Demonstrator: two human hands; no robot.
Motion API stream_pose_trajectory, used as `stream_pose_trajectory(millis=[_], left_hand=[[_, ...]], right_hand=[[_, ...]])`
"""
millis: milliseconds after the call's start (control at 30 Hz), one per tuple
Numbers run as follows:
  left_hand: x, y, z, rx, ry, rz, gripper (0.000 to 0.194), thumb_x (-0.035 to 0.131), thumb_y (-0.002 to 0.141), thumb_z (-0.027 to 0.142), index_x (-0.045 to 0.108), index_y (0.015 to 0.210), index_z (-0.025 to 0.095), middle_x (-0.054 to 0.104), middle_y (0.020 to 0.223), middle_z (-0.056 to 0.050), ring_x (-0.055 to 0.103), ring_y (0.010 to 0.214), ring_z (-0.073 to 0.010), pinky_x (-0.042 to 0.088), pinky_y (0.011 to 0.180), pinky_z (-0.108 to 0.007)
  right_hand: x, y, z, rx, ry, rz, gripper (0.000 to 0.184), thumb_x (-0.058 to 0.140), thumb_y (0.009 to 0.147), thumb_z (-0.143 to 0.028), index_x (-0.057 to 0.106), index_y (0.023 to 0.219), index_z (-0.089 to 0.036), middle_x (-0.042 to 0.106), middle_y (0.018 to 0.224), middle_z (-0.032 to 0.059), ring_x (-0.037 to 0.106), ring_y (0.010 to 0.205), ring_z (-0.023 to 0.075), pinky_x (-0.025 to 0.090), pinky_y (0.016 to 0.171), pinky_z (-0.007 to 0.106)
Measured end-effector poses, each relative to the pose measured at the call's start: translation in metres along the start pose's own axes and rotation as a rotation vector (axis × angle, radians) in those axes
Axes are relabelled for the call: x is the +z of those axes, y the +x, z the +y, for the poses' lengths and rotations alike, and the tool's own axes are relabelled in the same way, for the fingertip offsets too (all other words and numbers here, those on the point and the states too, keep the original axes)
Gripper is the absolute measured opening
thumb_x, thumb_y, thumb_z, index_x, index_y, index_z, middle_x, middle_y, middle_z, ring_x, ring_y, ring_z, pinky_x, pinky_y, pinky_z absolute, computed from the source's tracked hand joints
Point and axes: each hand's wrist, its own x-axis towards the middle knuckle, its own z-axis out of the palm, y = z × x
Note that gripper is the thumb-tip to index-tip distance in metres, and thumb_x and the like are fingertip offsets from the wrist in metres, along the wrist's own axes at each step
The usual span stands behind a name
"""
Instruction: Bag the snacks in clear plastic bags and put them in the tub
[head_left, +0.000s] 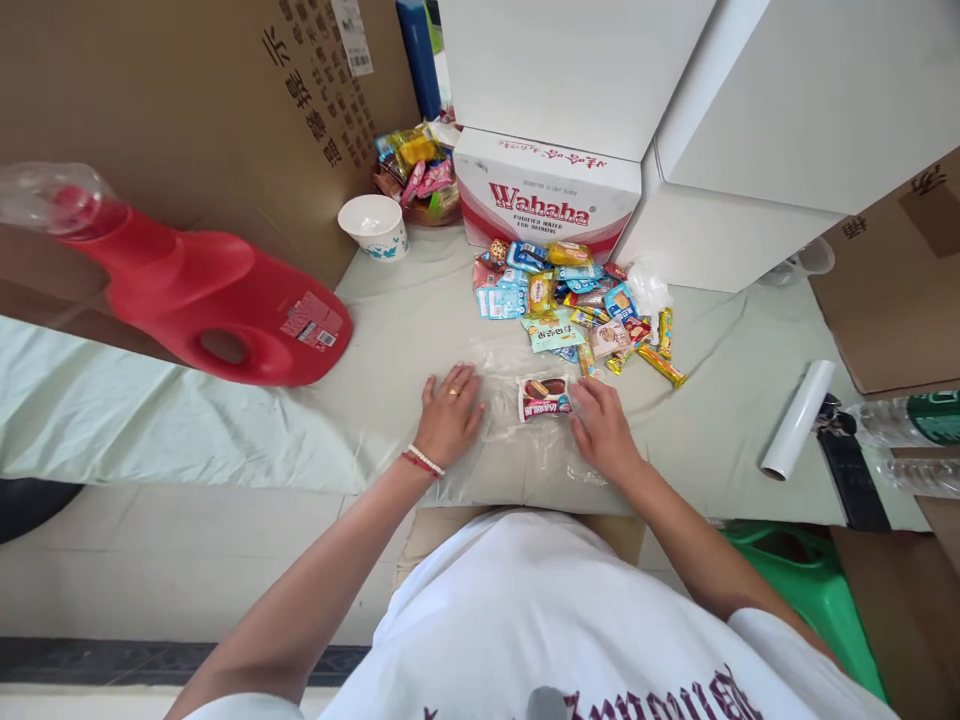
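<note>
My left hand rests palm down with its fingers stretched out, at the left edge of a flat clear plastic bag. A ring is on one finger, and beads and a red string circle the wrist. On the bag lies a small wrapped snack in a white, brown and pink wrapper. My right hand is at the snack's right end, thumb and fingers apart, fingertips close to or touching the wrapper. Just beyond is a pile of wrapped snacks in many colours.
A Wahaba-style red and white carton marked Wahaha stands behind the pile. At left are a red detergent bottle, a white paper bowl and more snacks. On the right lie a white roll and plastic bottles; a green stool stands below.
</note>
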Motion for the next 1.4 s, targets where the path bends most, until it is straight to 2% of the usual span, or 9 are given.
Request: stream_pose_trajectory(millis=[200,367,467,633,800,1000,1133,1267,1400], left_hand=[[-0.002,-0.05,0.023,0.464,-0.107,-0.036,0.024,0.056,0.091,0.029,0.069,0.111,0.025,0.072,0.116,-0.011,0.059,0.128,-0.0273,0.035,0.118,-0.053],[0.02,-0.047,0.038,0.241,-0.005,-0.156,0.074,0.064,0.086,0.06,0.05,0.146,0.019,0.054,0.147,-0.023,0.046,0.141,-0.0389,0.017,0.12,-0.068],[0.019,-0.042,0.03,0.209,-0.045,-0.187,0.07,0.062,0.088,0.057,0.049,0.147,0.02,0.058,0.144,-0.021,0.049,0.138,-0.0368,0.018,0.12,-0.067],[0.0,-0.032,0.014,0.101,-0.368,-0.181,0.031,0.042,0.098,0.035,0.071,0.103,0.024,0.075,0.108,-0.009,0.065,0.113,-0.0242,0.044,0.107,-0.048],[0.0,0.005,0.007,-0.365,-0.511,-0.095,0.036,0.045,0.093,0.046,0.06,0.07,0.023,0.068,0.079,-0.005,0.064,0.085,-0.021,0.052,0.087,-0.036],[-0.008,0.035,-0.011,-0.803,-0.244,0.453,0.008,0.058,0.081,0.025,0.055,0.086,0.02,0.061,0.089,-0.007,0.058,0.093,-0.024,0.048,0.093,-0.044],[-0.031,0.01,0.015,-0.529,-0.08,0.76,0.017,0.044,0.091,0.016,0.058,0.099,0.019,0.063,0.106,-0.011,0.057,0.109,-0.0257,0.041,0.104,-0.049],[-0.024,0.002,0.065,0.101,-0.043,0.23,0.034,0.042,0.094,0.019,0.066,0.116,0.029,0.071,0.117,-0.007,0.062,0.108,-0.0256,0.042,0.099,-0.048],[0.009,0.025,0.086,0.095,0.002,-0.141,0.047,0.039,0.097,0.019,0.059,0.138,0.028,0.065,0.139,-0.008,0.062,0.108,-0.0268,0.045,0.089,-0.045]], right_hand=[[-0.007,-0.065,0.0,-0.115,0.054,-0.192,0.027,0.059,0.096,-0.031,0.064,0.122,-0.024,0.064,0.121,0.0149,0.057,0.111,0.0327,0.053,0.093,0.054],[-0.013,-0.075,-0.001,0.014,0.221,-0.116,0.024,0.045,0.101,-0.025,0.068,0.106,-0.025,0.07,0.102,0.011,0.061,0.096,0.0274,0.055,0.084,0.048],[-0.04,-0.07,-0.004,0.127,0.373,-0.18,0.022,0.047,0.101,-0.034,0.068,0.102,-0.028,0.07,0.09,0.0082,0.063,0.088,0.0262,0.054,0.08,0.045],[-0.066,-0.046,0.009,0.369,0.588,-0.259,0.025,0.058,0.096,-0.049,0.069,0.096,-0.027,0.069,0.087,0.0038,0.062,0.078,0.0205,0.051,0.074,0.034],[-0.053,0.01,0.042,0.529,0.738,-0.25,0.039,0.061,0.088,-0.06,0.067,0.094,-0.022,0.057,0.068,-0.0014,0.05,0.058,0.0146,0.042,0.057,0.027],[-0.052,0.073,0.052,0.365,-0.194,-0.121,0.023,0.059,0.09,-0.028,0.071,0.107,-0.019,0.068,0.104,0.0153,0.059,0.099,0.0308,0.047,0.077,0.037],[-0.044,0.109,0.037,0.036,-0.296,-0.225,0.029,0.048,0.097,-0.022,0.07,0.115,-0.017,0.067,0.113,0.0165,0.052,0.111,0.032,0.043,0.093,0.042],[-0.01,0.137,0.025,-0.182,-0.323,-0.484,0.027,0.056,0.095,-0.023,0.068,0.117,-0.014,0.069,0.112,0.0154,0.05,0.112,0.0312,0.04,0.094,0.04],[0.016,0.152,0.021,-0.188,-0.402,-0.55,0.031,0.065,0.089,-0.026,0.068,0.118,-0.014,0.068,0.115,0.0178,0.048,0.117,0.0349,0.038,0.09,0.041]])
